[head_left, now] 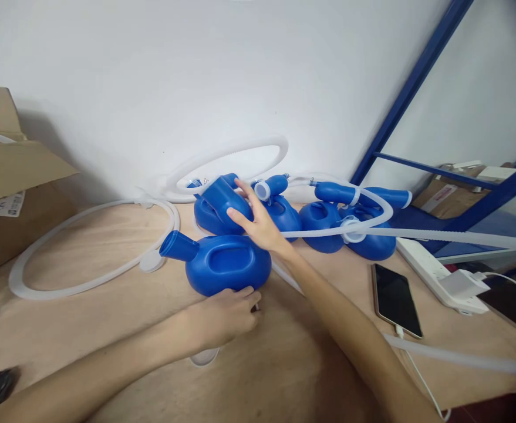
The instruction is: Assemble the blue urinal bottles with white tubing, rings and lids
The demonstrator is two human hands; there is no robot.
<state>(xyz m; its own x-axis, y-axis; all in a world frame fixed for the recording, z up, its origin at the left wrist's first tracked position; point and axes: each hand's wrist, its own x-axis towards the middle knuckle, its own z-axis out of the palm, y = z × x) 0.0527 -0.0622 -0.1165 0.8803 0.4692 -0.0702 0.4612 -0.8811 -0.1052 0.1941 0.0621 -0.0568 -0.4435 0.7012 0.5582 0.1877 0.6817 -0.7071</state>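
My right hand (262,220) is closed around a blue cup-shaped funnel (226,202), tilted above another blue bottle at the back. In front lies a blue plastic urinal bottle (233,267) with a recessed grip, its open neck facing left. My left hand (231,317) is against the near side of this bottle, fingers curled; a small whitish bit shows at the fingertips, but what they hold is hidden. A translucent round cap (205,357) rests on the table, partly under my left forearm. A white hose (286,276) passes beneath my right forearm.
Several blue bottles (321,226) with white hoses (363,229) stand along the wall. Left are a coiled hose (15,282) and a cardboard box (24,223). A phone (397,299) and a power strip (438,276) lie right, beside a blue metal frame (411,88).
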